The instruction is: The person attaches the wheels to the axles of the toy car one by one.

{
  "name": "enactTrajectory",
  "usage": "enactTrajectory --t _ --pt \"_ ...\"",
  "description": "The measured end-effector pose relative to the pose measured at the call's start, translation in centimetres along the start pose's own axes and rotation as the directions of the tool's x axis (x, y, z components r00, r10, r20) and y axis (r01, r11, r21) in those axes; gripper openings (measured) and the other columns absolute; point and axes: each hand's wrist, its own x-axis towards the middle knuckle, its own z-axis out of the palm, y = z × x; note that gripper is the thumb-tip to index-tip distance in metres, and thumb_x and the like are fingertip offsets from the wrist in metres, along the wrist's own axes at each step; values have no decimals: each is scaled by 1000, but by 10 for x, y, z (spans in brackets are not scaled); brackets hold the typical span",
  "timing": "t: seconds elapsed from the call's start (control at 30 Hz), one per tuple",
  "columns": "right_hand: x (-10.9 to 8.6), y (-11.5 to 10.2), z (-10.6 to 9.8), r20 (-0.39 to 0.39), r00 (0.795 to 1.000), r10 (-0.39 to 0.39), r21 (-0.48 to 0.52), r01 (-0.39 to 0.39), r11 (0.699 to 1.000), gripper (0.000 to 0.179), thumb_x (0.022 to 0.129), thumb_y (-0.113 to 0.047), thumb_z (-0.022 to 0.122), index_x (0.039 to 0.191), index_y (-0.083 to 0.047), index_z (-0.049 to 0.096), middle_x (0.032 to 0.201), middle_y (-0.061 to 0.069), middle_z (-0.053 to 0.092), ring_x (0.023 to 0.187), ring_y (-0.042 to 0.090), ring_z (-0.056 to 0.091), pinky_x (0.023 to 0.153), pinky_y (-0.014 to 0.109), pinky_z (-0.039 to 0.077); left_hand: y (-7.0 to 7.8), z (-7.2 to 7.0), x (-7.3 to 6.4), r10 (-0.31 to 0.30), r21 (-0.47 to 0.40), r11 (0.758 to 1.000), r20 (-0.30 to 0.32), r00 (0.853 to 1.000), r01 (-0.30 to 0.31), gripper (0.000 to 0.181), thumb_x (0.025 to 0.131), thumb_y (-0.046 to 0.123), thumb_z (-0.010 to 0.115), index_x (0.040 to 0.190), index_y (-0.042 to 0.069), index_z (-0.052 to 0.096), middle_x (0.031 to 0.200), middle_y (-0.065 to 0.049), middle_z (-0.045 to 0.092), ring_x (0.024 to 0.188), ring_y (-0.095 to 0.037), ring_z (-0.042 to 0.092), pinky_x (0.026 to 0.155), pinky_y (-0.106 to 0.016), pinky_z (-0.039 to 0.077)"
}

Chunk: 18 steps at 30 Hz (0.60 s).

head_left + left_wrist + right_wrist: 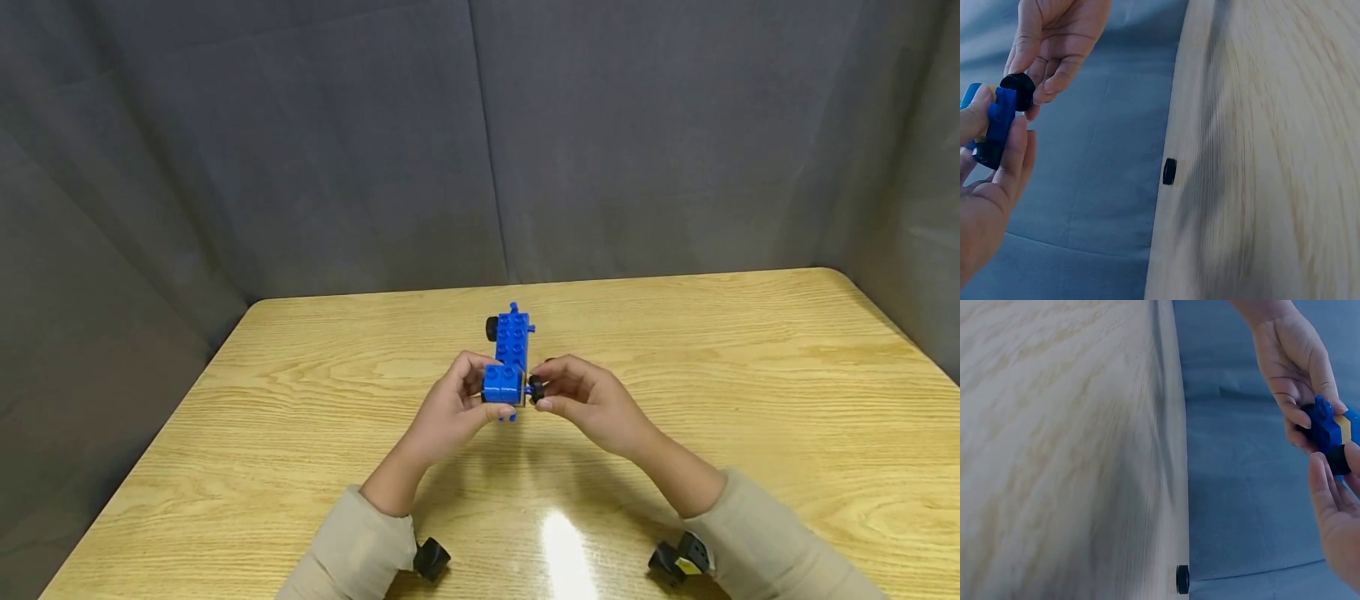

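A blue toy block vehicle [512, 342] is held above the table, its studded bed pointing away from me. My left hand [455, 408] grips its near end from the left, thumb on the near side of the blue block [502, 384]. At the right of that end, my right hand [592, 408] pinches a black wheel [536, 388] by the axle stub; whether it is fully seated cannot be told. Another black wheel [492, 327] sits at the far left of the vehicle. A thin yellow layer [1342, 428] shows between blue parts in the right wrist view.
A loose black wheel [1169, 171] lies on the wooden table [1260, 187], near an edge in both wrist views. Grey curtains [360, 150] stand behind and beside the table. Black wrist devices [431, 559] are at both sleeves.
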Motion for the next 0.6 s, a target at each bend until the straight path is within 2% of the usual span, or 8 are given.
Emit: enactTrajectory --t 0.1,0.27,0.4,0.6 --pt "0 -1 2 -32 999 26 -33 -27 999 25 80 3 56 104 5 53 98 16 54 84 17 56 71 28 47 1 0 -1 22 110 994 0 1000 -21 41 80 6 58 117 3 40 102 -13 53 86 -19 56 69 -27 47" --pt "0 -2 6 -110 993 52 -76 -61 995 22 77 3 60 98 5 56 94 16 58 81 19 58 68 27 48 2 3 -2 58 231 972 -27 998 -50 41 81 9 57 118 3 41 103 -11 55 87 -15 56 71 -24 46" --pt "1 -1 9 -138 989 51 -101 -66 993 21 75 3 61 95 7 58 94 18 59 79 21 59 67 25 48 2 5 -2 83 294 953 -35 996 -69 40 80 8 57 116 2 41 102 -11 56 87 -14 57 71 -23 46" --pt "1 -1 9 -148 988 43 -147 -65 987 22 74 3 62 95 8 59 89 16 61 77 19 60 65 25 48 4 7 -2 104 319 944 -33 994 -88 39 80 7 58 115 1 42 100 -11 56 84 -12 57 70 -22 46"
